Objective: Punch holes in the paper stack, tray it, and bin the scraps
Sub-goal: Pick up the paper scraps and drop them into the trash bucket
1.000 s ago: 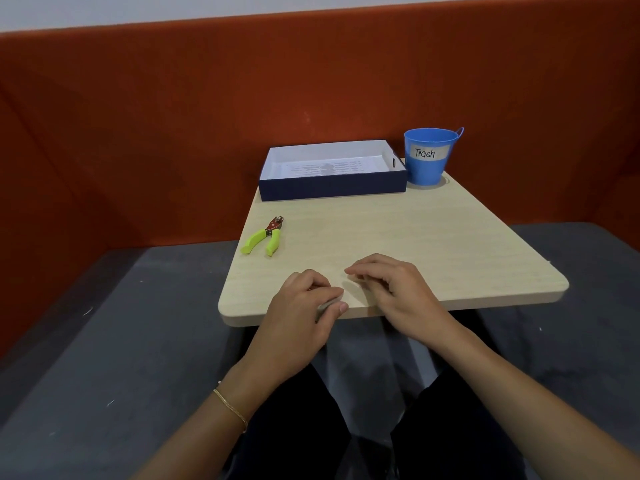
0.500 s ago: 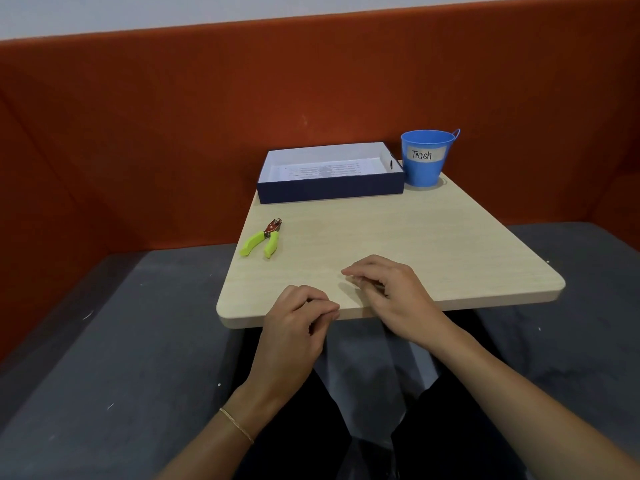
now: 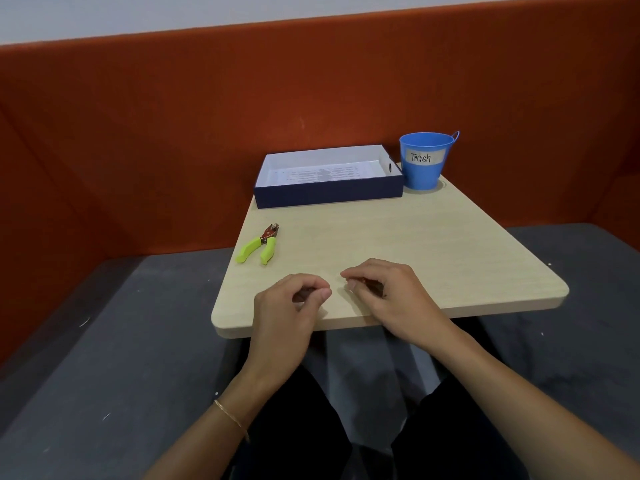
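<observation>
A printed paper stack [image 3: 322,174] lies inside the navy tray [image 3: 329,196] at the back of the table. To the tray's right stands a blue bucket [image 3: 424,168] labelled "Trash". A hole punch [image 3: 259,244] with lime-green handles rests near the table's left edge, with no hand touching it. My left hand [image 3: 287,313] hovers over the front edge, fingers curled in with the thumb against the forefinger. Just to its right, my right hand [image 3: 391,296] has its curled fingertips down on the tabletop. Any scraps under the fingers are too small to see.
The light wooden table [image 3: 433,244] is small, with rounded corners. An orange padded wall rises behind the tray and bucket. A grey bench surface surrounds the table, and my dark-clothed legs are under its front edge.
My left hand dipped toward the table's front edge, then came back over the tabletop, closer to the right hand. My right hand stayed in place with its fingers curling in slightly.
</observation>
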